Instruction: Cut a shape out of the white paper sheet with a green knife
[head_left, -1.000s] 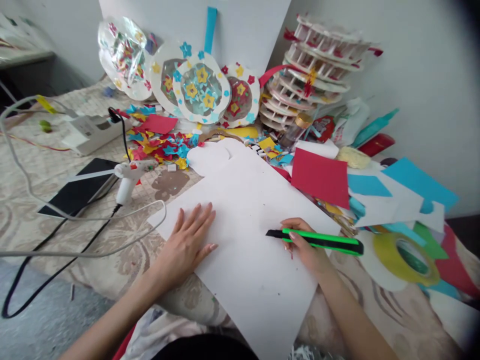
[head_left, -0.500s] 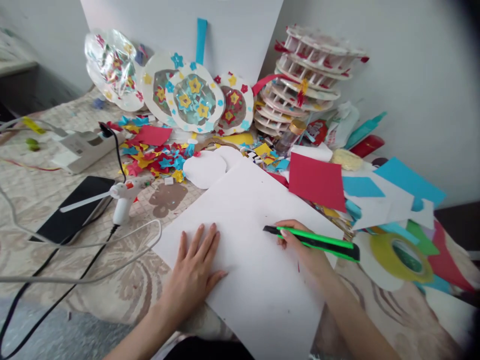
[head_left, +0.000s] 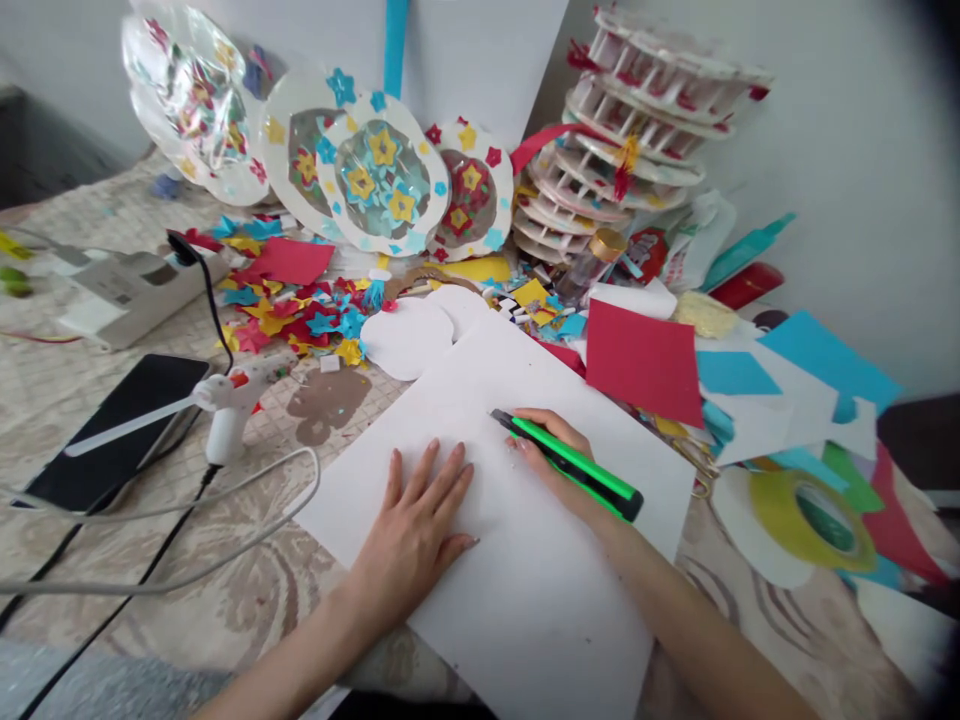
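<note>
Your right hand (head_left: pixel 565 490): wrapped round green cutter (head_left: pixel 594 477). Your left hand (head_left: pixel 405 548): empty, flat on white sheet (head_left: pixel 442 402); keep it steady.

A pale grey wall (head_left: pixel 840 170) stands behind the beige cloth-covered table (head_left: pixel 259 580), with speckled grey floor (head_left: pixel 127 680) lower left.

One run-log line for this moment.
left hand: flat on white rectangular sheet | right hand: holding green-and-black utility knife over sheet | left side: white glue gun
</note>
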